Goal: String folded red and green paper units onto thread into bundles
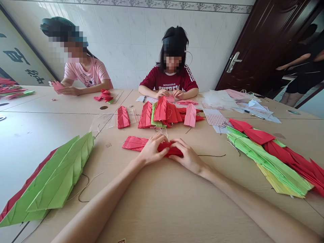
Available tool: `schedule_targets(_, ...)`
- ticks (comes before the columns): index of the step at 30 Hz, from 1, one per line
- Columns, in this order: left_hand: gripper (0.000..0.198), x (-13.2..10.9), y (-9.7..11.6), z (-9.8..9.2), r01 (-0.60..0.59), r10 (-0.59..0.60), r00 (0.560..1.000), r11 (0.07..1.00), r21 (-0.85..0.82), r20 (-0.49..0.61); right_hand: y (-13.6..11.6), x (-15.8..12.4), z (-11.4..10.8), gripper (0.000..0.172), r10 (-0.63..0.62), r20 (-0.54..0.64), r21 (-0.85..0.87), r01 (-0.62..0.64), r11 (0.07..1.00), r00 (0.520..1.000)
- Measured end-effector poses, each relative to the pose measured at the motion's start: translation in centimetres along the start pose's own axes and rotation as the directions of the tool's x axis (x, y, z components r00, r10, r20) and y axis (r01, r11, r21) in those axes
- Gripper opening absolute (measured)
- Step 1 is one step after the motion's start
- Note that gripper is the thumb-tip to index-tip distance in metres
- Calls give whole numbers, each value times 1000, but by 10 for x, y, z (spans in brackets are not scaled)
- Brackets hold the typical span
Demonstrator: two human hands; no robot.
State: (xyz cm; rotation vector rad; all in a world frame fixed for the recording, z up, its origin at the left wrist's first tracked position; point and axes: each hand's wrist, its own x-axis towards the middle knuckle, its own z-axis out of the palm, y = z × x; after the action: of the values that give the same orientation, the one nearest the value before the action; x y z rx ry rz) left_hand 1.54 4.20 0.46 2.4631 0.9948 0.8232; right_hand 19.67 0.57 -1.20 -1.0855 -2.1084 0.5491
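Note:
A long red folded paper piece lies crosswise on the table in front of me, with a thin dark cord running out to its right. My left hand is closed over its middle, fingers curled over the far edge and thumb along the near side. My right hand grips the right end, fingertips bent over the top. Both hands hide part of the paper between them. Just beyond stands a heap of red folded paper pieces, with a green one among them and a pink one at its right.
Green folded paper lies at left, and a red, green and yellow stack at right. Across the table sit two people handling pink paper. Plastic bags, printed sheets and a pen lie at back right.

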Motion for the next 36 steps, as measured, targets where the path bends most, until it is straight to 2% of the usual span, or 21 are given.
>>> schedule_targets(3,16,-2,3,1,-123,110,990,981,148,92,-1,0,-5,26,-14,-29,50,15,999,999)
schedule_targets(5,22,-3,4,2,-155,135,984,969,190,115,-1,0,-8,31,-4,-49,127,10,992,999)
schedule_targets(7,30,-3,6,3,-165,140,982,962,219,125,3,0,-10,34,69,-101,213,-46,976,992)
schedule_targets(11,36,-4,7,4,-194,165,979,935,298,117,22,1,-8,30,243,-199,292,-179,940,949)
schedule_targets(16,32,-4,8,6,-189,167,982,908,373,91,39,2,-13,29,306,-115,330,-255,909,945)
schedule_targets(21,37,-5,5,9,-108,131,991,874,474,-16,37,2,-22,27,303,-56,279,-277,919,951)
schedule_targets(28,41,-6,1,8,-78,139,987,856,511,-83,34,2,-18,14,255,-70,134,-244,961,965)
schedule_targets(31,43,-6,-1,7,-66,134,986,853,518,-95,37,1,-17,6,255,-67,115,-246,962,965)
schedule_targets(36,42,-5,-3,7,-70,124,990,840,539,-64,43,0,-19,13,258,-78,104,-250,963,963)
